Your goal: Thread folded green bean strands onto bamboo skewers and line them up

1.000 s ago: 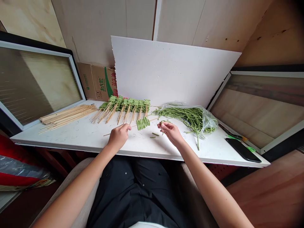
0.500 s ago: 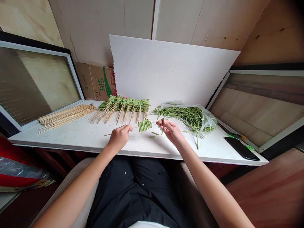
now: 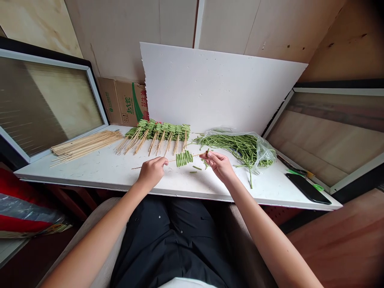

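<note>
My left hand [image 3: 152,172] pinches a thin bamboo skewer [image 3: 171,161] that carries a short row of cut green bean pieces [image 3: 184,158]. My right hand [image 3: 220,165] is closed on a small green bean piece [image 3: 207,152] held at the skewer's pointed end. Two loose bean pieces [image 3: 195,169] lie on the white table [image 3: 105,172] between my hands. Behind them lies a row of finished bean skewers [image 3: 159,134].
A pile of bare bamboo skewers [image 3: 85,145] lies at the left. A clear plastic bag of long green beans [image 3: 240,148] sits at the right, with a black phone [image 3: 309,188] near the right edge. A cardboard box [image 3: 124,103] and a white foam board [image 3: 216,90] stand behind.
My right hand has risen from the table and brought a bean piece up to the skewer's tip. The skewer with its beans has lifted slightly. My left hand has barely moved.
</note>
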`<state>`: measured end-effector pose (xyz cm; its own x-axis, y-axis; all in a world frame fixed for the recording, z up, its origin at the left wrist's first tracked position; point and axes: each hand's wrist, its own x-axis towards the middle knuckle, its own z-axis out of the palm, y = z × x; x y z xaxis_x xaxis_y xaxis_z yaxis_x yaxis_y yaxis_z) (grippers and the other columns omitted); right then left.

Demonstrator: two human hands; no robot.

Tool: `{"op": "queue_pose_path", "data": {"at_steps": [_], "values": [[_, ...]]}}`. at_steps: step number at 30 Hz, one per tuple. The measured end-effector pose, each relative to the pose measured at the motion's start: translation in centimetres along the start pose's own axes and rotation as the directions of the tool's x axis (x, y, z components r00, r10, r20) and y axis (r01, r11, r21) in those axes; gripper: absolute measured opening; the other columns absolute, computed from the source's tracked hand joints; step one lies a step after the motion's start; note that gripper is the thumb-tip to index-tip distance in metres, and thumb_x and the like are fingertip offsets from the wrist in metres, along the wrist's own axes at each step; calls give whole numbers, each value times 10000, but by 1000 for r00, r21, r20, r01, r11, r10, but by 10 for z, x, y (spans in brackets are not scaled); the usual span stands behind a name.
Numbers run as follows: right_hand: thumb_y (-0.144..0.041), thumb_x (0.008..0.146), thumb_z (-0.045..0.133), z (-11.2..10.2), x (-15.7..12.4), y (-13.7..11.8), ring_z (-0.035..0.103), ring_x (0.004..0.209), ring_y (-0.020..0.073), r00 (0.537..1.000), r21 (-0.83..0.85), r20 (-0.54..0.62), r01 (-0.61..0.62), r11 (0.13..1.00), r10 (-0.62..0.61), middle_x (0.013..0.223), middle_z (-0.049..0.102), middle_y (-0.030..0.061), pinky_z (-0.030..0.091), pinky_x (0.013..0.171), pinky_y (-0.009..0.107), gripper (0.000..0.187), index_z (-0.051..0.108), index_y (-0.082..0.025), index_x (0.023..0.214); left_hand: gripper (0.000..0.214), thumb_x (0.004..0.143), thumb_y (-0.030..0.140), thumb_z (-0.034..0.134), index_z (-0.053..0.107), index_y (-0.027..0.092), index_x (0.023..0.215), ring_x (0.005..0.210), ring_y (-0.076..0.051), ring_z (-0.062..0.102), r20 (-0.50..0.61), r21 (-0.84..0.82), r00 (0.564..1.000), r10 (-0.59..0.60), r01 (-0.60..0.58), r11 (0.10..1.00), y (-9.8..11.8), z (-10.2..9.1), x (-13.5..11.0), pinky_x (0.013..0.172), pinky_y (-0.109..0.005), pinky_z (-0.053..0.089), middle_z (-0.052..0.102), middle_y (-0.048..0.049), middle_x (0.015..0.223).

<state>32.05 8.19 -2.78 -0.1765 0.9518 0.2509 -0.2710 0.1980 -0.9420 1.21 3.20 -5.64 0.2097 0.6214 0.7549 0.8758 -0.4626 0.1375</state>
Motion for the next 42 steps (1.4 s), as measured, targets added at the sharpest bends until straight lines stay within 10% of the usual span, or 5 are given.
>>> {"op": "queue_pose_path", "data": {"at_steps": [24,42], "values": [[-494,779,905,-2,-4,5,748,1009,261,998,-70,65,29,997,-24,1004,823,97,589,942,422,308,862,-232,934,383,735,-67,458,716,189,858,656,-196,647,22,138,997,70,-73,988,0,1,-3,562,-285,348,739,-30,765],[-469,681,955,10,-3,12,638,756,163,995,15,-81,64,998,-63,859,710,37,573,672,310,291,821,-232,785,397,720,-75,447,709,190,858,683,-188,670,-6,-46,997,83,-83,995,8,9,-7,605,-261,446,747,-33,795]]}}
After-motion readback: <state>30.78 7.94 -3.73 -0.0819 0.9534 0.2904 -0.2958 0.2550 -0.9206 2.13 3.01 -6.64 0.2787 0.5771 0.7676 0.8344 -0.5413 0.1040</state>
